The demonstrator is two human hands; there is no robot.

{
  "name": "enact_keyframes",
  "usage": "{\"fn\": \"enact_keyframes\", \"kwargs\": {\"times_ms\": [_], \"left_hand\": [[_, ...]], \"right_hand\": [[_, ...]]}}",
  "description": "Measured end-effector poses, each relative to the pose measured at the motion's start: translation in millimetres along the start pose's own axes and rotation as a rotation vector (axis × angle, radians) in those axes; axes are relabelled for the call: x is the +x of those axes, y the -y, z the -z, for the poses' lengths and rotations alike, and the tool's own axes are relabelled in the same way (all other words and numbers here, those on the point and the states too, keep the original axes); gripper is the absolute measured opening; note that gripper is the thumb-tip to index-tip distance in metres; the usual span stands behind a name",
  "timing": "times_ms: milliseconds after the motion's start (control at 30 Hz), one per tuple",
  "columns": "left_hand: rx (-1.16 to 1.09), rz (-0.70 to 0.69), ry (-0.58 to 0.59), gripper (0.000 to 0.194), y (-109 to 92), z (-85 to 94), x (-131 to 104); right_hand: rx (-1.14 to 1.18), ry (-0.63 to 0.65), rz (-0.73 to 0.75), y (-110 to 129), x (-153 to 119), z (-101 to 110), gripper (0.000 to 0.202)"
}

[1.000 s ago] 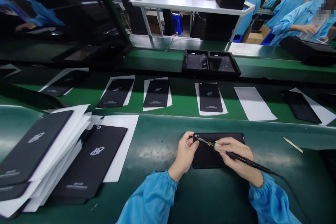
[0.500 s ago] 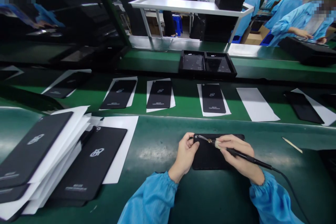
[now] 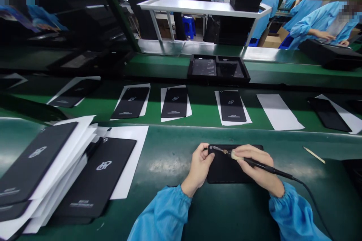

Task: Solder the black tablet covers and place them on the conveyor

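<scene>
In my right hand is a soldering iron, held like a pen, its cable trailing off to the lower right. The metal tip rests at the upper left corner of a black tablet-shaped panel lying flat on the bench. My left hand grips that same corner with curled fingers, thumb close to the iron's tip. Whatever small part lies under the tip is too small to make out. My right hand covers part of the panel's right side.
At left stands a stack of black panels with white sheets between them. Beyond the bench edge, a green belt carries more panels on paper. A pale thin stick lies at right. Farther back are a black tray and co-workers in blue.
The panels and papers on the near belt have shifted slightly right, while the black tray behind has shifted left. My hands and the soldering iron stay almost where they were.
</scene>
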State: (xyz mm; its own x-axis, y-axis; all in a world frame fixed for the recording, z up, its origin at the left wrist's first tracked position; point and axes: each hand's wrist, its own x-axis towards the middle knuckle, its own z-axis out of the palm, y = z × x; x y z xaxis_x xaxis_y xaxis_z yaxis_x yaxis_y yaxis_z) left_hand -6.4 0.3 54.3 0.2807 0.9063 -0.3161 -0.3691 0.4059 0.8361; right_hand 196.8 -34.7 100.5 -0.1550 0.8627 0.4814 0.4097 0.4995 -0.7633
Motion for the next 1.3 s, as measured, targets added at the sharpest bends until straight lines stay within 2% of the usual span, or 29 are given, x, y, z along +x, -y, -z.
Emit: {"fn": "enact_keyframes", "kwargs": {"times_ms": [100, 633, 900, 1300], "left_hand": [[-0.007, -0.001, 0.001, 0.034, 0.4, -0.1, -0.3], [0.013, -0.003, 0.001, 0.033, -0.1, 0.6, -0.1], [0.003, -0.007, -0.023, 0.033, 2.4, 0.7, -0.5], [0.001, -0.006, -0.018, 0.038, 1.8, 0.4, 0.0]], "right_hand": [[-0.013, -0.039, 0.001, 0.4, -5.6, -0.1, 0.016], [0.004, 0.002, 0.002, 0.8, -5.1, -8.5, 0.018], [-0.154, -0.272, -0.033, 6.9, -24.7, -18.1, 0.009], [-0.147, -0.218, -0.007, 5.0, -23.2, -25.2, 0.013]]}}
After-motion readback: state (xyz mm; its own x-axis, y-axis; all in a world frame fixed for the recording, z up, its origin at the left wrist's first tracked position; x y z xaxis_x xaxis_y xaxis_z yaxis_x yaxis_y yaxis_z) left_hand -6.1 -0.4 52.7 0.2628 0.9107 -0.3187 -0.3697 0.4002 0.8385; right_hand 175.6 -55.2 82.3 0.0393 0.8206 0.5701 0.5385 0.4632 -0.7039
